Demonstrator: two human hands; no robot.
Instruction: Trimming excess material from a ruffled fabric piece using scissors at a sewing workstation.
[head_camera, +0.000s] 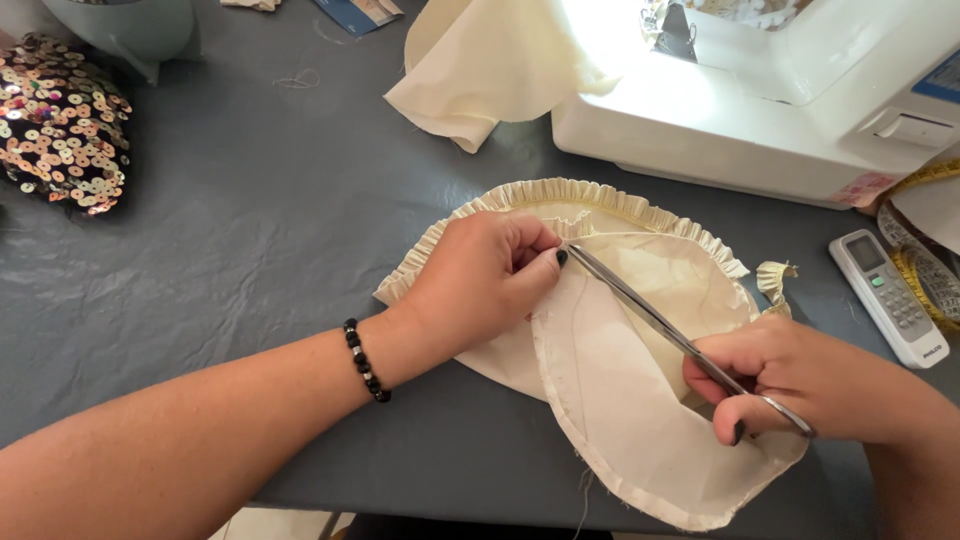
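**Scissors at the ruffled seam**

Nearest me, my right hand (790, 385) is clenched around the handles of the metal scissors (660, 322), whose blades run up and left across the cream fabric piece (620, 400) on the grey desk (250, 200). My left hand (480, 280) pinches the fabric at the blade tips, just inside the ruffled edge (590, 192). Beyond lie a remote control (890, 295) and the white sewing machine (760, 110).

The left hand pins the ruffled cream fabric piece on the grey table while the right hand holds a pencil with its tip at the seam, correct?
Not quite. The head view shows the right hand holding metal scissors, not a pencil. The left hand does pin the ruffled cream fabric on the grey table.
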